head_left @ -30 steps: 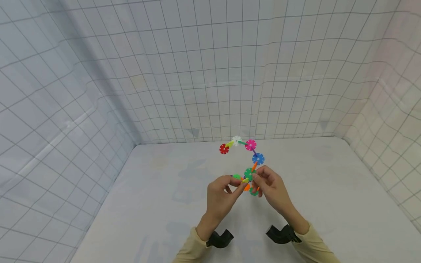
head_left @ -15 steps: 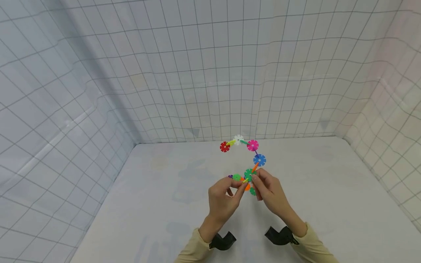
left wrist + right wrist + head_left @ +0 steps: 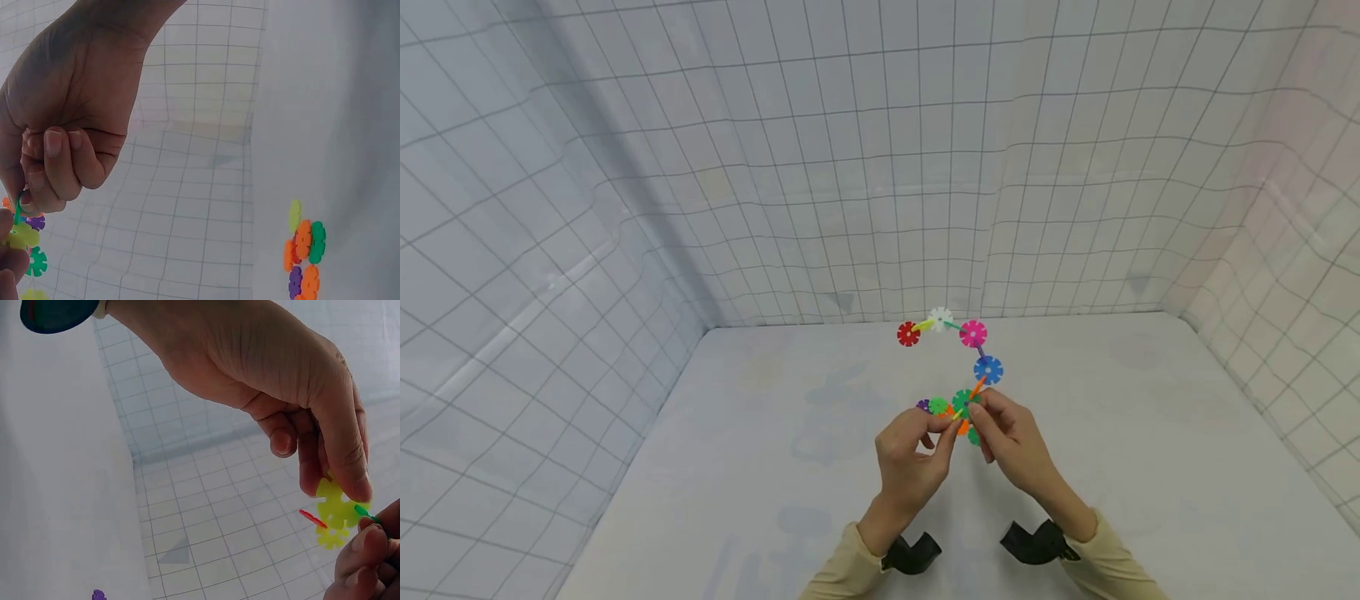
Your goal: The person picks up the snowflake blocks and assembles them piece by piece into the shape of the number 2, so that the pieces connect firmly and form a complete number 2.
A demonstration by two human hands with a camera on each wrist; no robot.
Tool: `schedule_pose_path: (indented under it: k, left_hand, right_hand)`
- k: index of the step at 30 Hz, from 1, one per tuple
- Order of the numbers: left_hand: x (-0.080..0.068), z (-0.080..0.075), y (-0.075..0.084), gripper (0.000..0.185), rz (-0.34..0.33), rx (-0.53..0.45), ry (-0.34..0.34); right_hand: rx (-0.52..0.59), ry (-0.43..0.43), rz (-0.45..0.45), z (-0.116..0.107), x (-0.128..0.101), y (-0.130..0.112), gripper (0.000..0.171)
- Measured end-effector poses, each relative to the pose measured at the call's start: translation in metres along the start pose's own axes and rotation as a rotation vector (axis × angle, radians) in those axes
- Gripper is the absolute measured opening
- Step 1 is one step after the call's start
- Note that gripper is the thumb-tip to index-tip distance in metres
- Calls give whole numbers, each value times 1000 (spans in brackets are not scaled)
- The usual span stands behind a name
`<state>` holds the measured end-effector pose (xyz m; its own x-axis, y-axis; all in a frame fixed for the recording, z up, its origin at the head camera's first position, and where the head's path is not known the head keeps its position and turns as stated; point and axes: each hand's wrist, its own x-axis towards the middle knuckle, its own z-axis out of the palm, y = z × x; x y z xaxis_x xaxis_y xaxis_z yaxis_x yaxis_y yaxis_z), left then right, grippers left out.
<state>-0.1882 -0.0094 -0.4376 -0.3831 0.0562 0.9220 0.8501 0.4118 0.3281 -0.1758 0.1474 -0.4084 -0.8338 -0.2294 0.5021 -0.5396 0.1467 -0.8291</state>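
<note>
We're pinching chain (image 3: 973, 358) of discs with both hands: left hand (image 3: 910, 454) and right hand (image 3: 1011, 442) gripping lower end above table (image 3: 1150, 467).

I see soft, even, bright light from overhead, with no hard glare. The tabletop (image 3: 775, 467) carries only faint grey shadows under the hands, toward 6 o'clock. On the head view the grid cloth (image 3: 880, 167) bows outward at 9 and 3 o'clock, a wide-lens warp. Its right edge takes a pinkish tint, its left a bluish one. On both wrist views the skin up close is sharp enough, while the backdrop looks washed out and hazy.
</note>
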Motion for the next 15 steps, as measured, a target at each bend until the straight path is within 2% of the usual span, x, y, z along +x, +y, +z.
schedule_pose_path:
  k: [6,15]
  left_hand:
    - [-2,3,-2,11,-4,0,-10]
    - [-3,2,-9,15,-10,18,-70]
  right_hand:
    - [4,-24,26,-4,-1,20,18]
    - [-20,-47,62,-10,2,18,14]
